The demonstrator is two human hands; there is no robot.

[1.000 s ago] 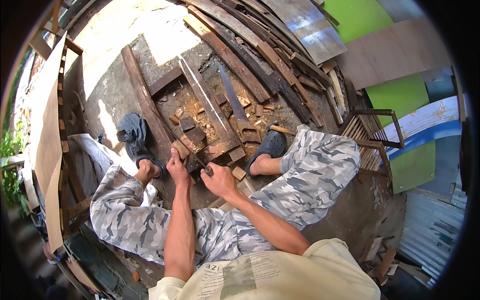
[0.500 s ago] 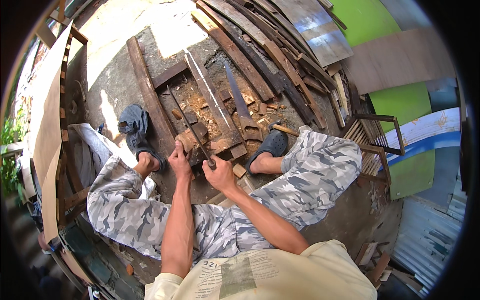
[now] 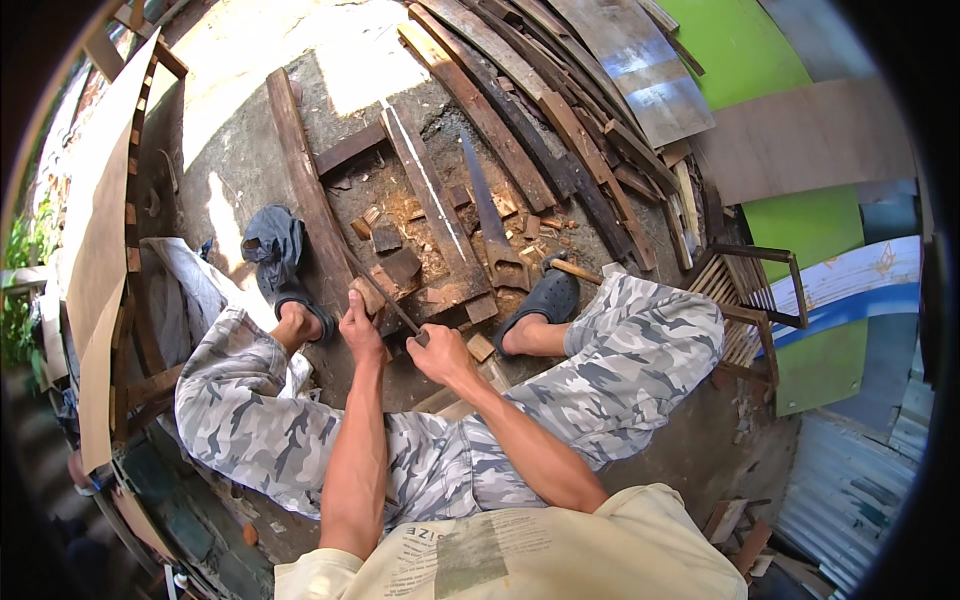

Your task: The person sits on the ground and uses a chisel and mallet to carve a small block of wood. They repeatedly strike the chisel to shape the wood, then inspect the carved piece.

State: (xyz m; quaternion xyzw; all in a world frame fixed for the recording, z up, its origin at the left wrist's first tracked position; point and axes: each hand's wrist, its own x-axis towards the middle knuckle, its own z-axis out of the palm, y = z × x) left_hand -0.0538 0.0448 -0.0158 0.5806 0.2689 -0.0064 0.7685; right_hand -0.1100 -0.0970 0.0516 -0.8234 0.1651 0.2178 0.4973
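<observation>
Near the middle, between my feet, my left hand (image 3: 362, 328) is closed around the near end of a small wood block (image 3: 399, 270). My right hand (image 3: 438, 354) grips the near end of a long, thin, dark tool (image 3: 396, 311), shaped like a file, which slants away to the far left. Its shaft lies across the block beside my left fingers. A handsaw (image 3: 486, 216) lies to the right, past a plank (image 3: 428, 190) with a white stripe. Next to my right foot, the wooden handle (image 3: 577, 271) of some tool shows.
Wood chips and offcuts (image 3: 385, 238) litter the ground. Long boards (image 3: 490, 110) are piled at the far right, and another beam (image 3: 305, 170) lies left. A slatted wooden frame (image 3: 745, 290) stands right of my knee. My dark clogs (image 3: 548, 297) flank the work.
The long thin tool has drawn nearer and changed its slant, so less of its shaft shows beyond the block. My right hand has shifted slightly. My left hand still holds the block.
</observation>
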